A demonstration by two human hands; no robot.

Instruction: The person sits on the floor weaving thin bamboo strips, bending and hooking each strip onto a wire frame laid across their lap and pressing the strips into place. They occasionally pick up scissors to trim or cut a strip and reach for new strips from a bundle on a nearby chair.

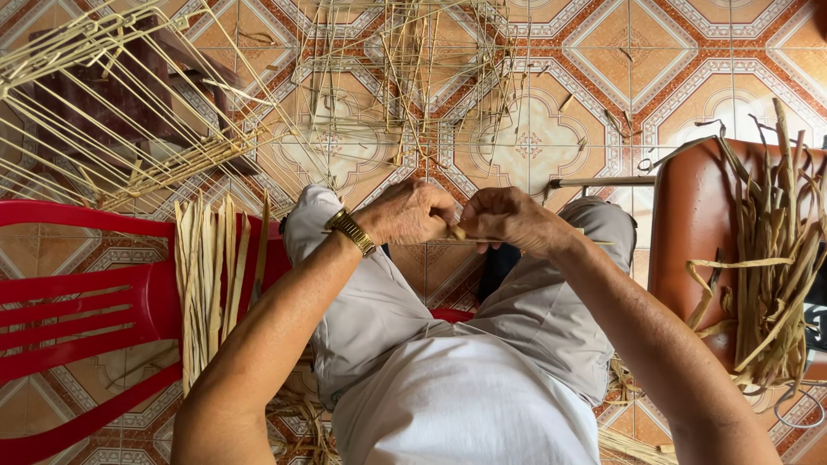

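My left hand (412, 211), with a gold watch (351, 231) on its wrist, is closed around a thin pale bamboo stick (457, 232) above my knees. My right hand (508, 218) grips the same stick from the other side, and the knuckles of both hands nearly touch. The stick's thin end pokes out to the right past my right hand. Whether either hand also holds a small tool is hidden by the fingers. I sit in light grey trousers (370, 301) and a white shirt.
A red plastic chair (77, 301) at left carries a bundle of flat pale strips (211, 275). A brown seat (698, 232) at right holds a heap of dried fibre strips (775, 258). Thin bamboo frames (112, 112) and loose sticks (413, 77) lie on the patterned tile floor ahead.
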